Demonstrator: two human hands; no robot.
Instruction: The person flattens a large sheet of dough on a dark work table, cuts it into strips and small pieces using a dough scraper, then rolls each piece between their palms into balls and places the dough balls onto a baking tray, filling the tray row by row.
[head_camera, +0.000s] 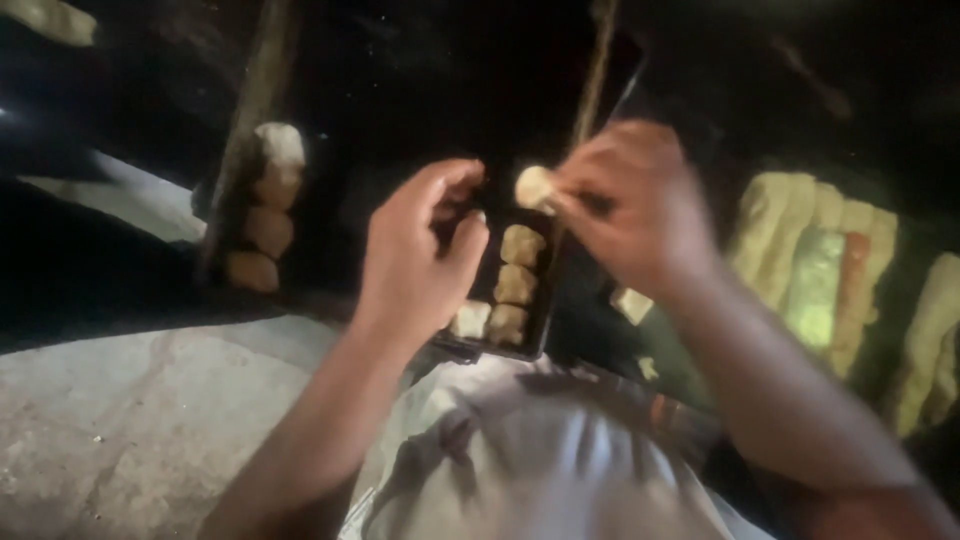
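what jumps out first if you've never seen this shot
Two bare hands meet at the centre against the dark: the right hand pinches a small pale round piece, and the left hand curls beside it. Just below them, a dark tray holds a column of tan lumps. More lumps sit stacked at left.

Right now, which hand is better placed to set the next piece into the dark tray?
Likely the right hand: it pinches a pale round piece just above the dark tray. The left hand holds none.

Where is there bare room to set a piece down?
Bare concrete floor lies lower left, beside the left hand. The black tray is crowded with pale lumps; the right hand pinches a round piece above it.
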